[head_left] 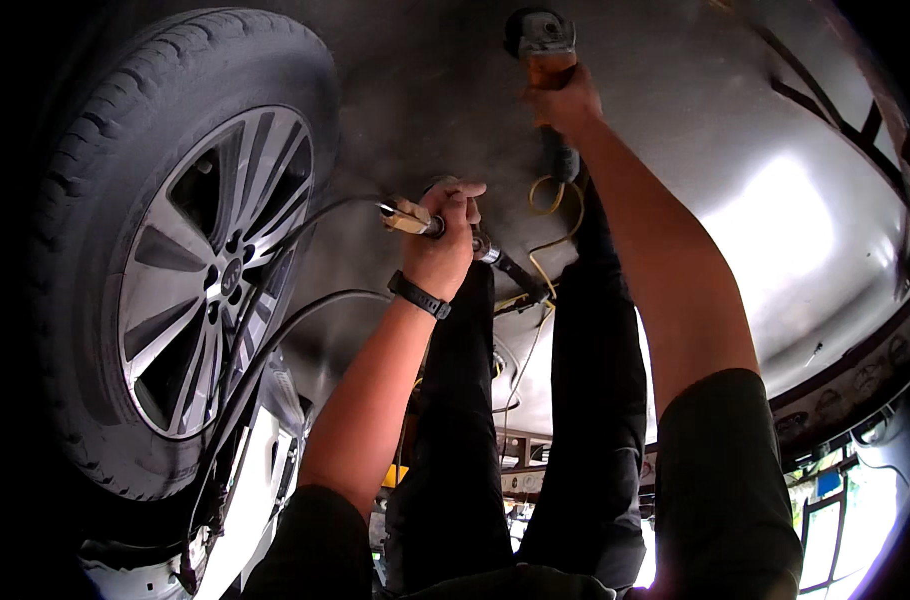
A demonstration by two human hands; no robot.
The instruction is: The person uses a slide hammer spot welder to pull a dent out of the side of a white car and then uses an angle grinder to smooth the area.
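Right hand [563, 100]: closed round an orange-bodied angle grinder [545, 50], pressed against the grey metal panel [695, 110] overhead.
Left hand [443, 235]: fist wrapped round a slim metal air nozzle [407, 216] with black hose [275, 350], below and left of the grinder.
Nearby: silver alloy wheel [210, 265] at left.

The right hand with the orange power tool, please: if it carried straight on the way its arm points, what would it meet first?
Probably the grey metal car panel. The right hand grips the orange-and-grey power tool, whose head already seems to be at that surface, though depth is unclear in this fisheye view.
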